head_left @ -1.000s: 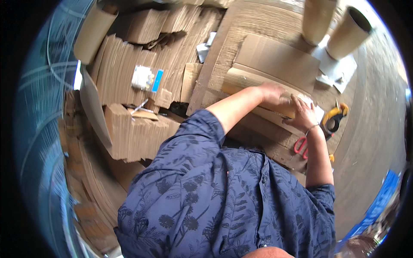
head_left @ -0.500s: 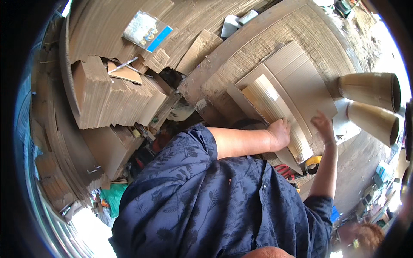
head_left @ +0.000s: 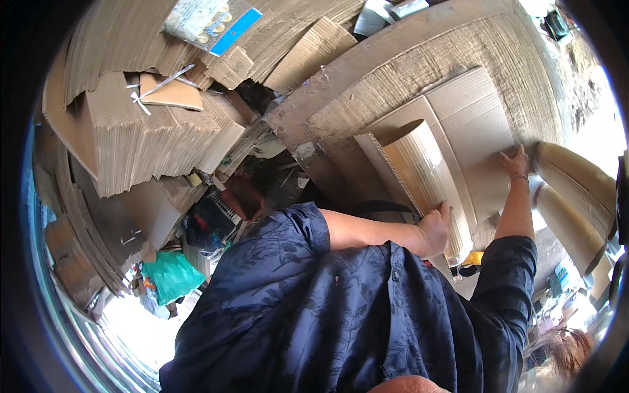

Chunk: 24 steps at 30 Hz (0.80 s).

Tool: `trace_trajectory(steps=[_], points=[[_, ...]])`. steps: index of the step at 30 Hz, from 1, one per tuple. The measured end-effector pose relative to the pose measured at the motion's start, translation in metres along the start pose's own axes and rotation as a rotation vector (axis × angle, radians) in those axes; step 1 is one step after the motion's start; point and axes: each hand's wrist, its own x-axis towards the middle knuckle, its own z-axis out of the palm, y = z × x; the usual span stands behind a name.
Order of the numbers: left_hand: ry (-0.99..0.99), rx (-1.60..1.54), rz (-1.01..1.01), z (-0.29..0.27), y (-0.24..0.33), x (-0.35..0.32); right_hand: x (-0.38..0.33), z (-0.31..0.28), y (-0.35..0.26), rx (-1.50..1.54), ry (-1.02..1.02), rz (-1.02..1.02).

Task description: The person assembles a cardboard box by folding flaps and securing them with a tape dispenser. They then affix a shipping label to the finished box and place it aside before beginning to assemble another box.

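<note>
A creased cardboard sheet [head_left: 473, 128] lies on the worktable. On it rests a curved, tube-like cardboard piece [head_left: 419, 160] with a shiny strip along it, beside a raised flap [head_left: 383, 164] of the sheet. My left hand [head_left: 434, 232] is closed at the near part of the curved piece, its fingers curled against it; the fingertips are partly hidden. At the sheet's right edge, my right hand [head_left: 515, 164] lies with fingers apart on the cardboard. Just beyond it stand two cardboard tubes [head_left: 573, 180].
Stacked flat cardboard [head_left: 157, 141] fills the left side, with a clear packet [head_left: 209, 23] on top. A yellow ring-shaped object [head_left: 470, 262] sits close to my body. A green bag [head_left: 172, 278] lies at lower left. Another person's head shows at lower right.
My right hand has moved from above the sheet to its right edge. The narrow cardboard piece now looks more rounded, and my left hand stays on it. The view has shifted.
</note>
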Motion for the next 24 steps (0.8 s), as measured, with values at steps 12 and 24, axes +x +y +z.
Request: trace_trajectory(steps=[12, 24], points=[[-0.316, 0.150, 0.162, -0.044, -0.016, 0.014, -0.092, -0.079, -0.019, 0.168, 0.348, -0.102], [0.069, 0.050, 0.483, -0.052, -0.034, -0.008, -0.379, -0.040, -0.088, 0.382, 0.280, -0.296]])
